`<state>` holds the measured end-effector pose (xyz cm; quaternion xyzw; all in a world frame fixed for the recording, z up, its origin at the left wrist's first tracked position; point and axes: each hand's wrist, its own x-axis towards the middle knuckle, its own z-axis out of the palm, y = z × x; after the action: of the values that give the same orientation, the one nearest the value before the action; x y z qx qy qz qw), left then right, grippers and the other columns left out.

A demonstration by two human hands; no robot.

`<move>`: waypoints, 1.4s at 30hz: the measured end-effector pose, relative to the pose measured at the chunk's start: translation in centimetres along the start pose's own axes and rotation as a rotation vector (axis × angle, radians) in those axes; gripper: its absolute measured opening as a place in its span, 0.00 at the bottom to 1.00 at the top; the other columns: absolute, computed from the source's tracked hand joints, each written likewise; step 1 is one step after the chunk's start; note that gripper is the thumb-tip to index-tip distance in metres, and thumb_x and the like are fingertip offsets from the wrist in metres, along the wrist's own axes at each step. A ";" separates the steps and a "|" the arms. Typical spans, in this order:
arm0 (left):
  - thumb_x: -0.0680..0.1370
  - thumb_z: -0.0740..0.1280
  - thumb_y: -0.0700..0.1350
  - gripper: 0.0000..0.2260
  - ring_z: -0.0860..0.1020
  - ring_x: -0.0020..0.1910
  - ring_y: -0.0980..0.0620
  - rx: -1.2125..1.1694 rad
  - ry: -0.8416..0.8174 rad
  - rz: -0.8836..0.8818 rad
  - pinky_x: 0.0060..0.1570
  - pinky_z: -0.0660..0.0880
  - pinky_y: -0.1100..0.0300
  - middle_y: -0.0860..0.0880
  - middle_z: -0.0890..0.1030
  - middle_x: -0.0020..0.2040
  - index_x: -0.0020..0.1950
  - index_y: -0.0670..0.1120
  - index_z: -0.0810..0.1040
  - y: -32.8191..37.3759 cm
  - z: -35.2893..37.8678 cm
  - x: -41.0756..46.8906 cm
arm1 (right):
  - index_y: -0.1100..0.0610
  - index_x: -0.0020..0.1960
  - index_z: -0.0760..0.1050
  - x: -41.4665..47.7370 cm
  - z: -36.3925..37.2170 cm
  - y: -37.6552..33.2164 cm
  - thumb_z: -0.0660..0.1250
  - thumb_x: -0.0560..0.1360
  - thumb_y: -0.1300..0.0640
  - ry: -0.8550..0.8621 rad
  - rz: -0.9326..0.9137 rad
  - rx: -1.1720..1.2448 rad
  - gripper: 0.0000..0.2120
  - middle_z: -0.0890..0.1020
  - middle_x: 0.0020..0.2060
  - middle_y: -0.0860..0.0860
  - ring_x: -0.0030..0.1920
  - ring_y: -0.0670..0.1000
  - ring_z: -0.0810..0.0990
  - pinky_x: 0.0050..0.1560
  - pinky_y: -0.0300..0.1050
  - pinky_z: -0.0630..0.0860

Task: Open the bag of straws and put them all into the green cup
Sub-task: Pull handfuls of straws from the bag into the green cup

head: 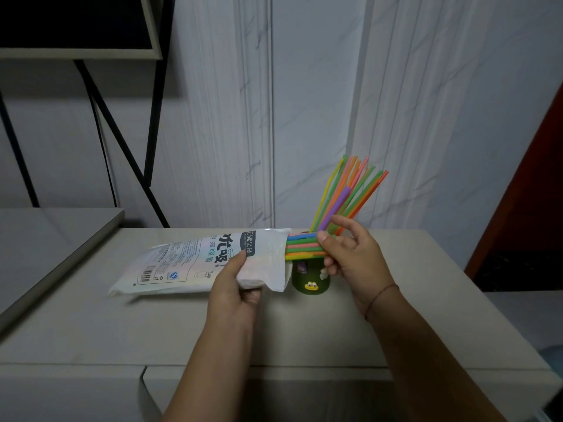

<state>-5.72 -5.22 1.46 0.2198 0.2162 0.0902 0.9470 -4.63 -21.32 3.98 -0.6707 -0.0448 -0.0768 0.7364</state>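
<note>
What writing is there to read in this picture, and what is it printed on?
"王牌亿品": dark label on the straw bag.
"吮吸!", as best it reads: large print on the same bag.
Smaller lines, barcode digits and fine print on the bag: too small to read.
The green cup: a small figure, no writing visible.

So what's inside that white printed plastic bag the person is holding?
A bundle of bright plastic straws pokes from the open end of the white printed plastic bag, pinched by the right hand. The left hand holds the bag. Its opaque wall hides any others inside.
</note>
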 end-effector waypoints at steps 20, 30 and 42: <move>0.74 0.66 0.33 0.23 0.80 0.55 0.48 -0.123 0.055 0.001 0.40 0.79 0.45 0.44 0.81 0.60 0.69 0.44 0.71 1.1 -0.6 0.7 | 0.59 0.40 0.77 -0.1 -0.9 -1.2 0.67 0.73 0.64 0.050 -0.019 0.117 0.04 0.77 0.20 0.50 0.21 0.44 0.73 0.25 0.33 0.73; 0.74 0.69 0.39 0.19 0.82 0.53 0.49 -0.118 -0.073 -0.043 0.42 0.81 0.49 0.44 0.84 0.51 0.65 0.44 0.74 -0.2 0.5 -0.7 | 0.59 0.44 0.79 -1.1 1.4 -0.5 0.69 0.71 0.67 -0.102 -0.053 -0.071 0.05 0.79 0.25 0.49 0.24 0.42 0.75 0.29 0.32 0.73; 0.75 0.66 0.35 0.18 0.82 0.46 0.48 -0.198 0.019 -0.054 0.22 0.77 0.53 0.46 0.82 0.53 0.64 0.45 0.74 1.4 0.5 -0.6 | 0.60 0.42 0.79 -0.6 -0.6 -1.9 0.67 0.72 0.69 -0.038 -0.031 0.095 0.06 0.78 0.22 0.50 0.22 0.44 0.73 0.27 0.33 0.73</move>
<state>-6.12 -4.33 2.65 0.1181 0.2209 0.0876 0.9642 -5.61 -22.11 5.72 -0.6355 -0.0726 -0.0731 0.7652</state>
